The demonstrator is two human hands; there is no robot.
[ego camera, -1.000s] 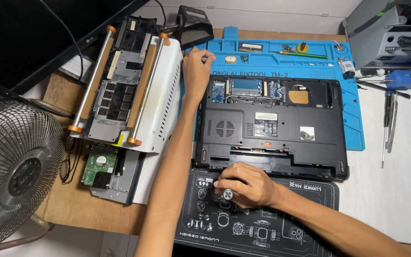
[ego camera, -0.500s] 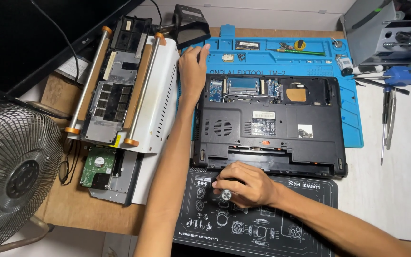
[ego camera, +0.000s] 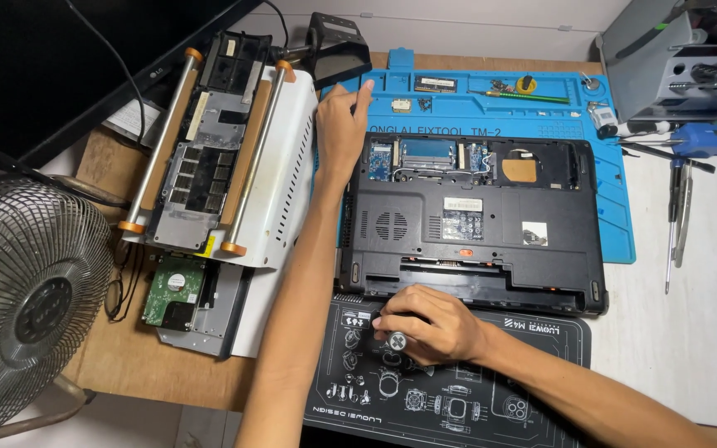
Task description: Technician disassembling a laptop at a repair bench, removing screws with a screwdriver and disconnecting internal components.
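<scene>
Laptop: black laptop base [ego camera: 470, 220] lies bottom-up on the blue repair mat [ego camera: 616, 220], its upper compartments uncovered and circuit boards showing.
Left hand: left hand [ego camera: 340, 124] rests at the laptop's upper left corner, fingers together and stretched toward the mat's top edge; its grip holds nothing that can be seen.
Right hand: right hand [ego camera: 426, 325] sits just below the laptop's front edge, over the black printed mat [ego camera: 533, 348].
Right grip: fingers pressed together around a screwdriver [ego camera: 395, 339], whose round silver end cap faces the camera; the tip is hidden.
Left of the laptop: white machine [ego camera: 280, 195] with two metal rods, a hard drive [ego camera: 173, 292] below it.
Edges: wire fan [ego camera: 22, 303] at far left, loose tools [ego camera: 678, 211] on the surface at right.
</scene>
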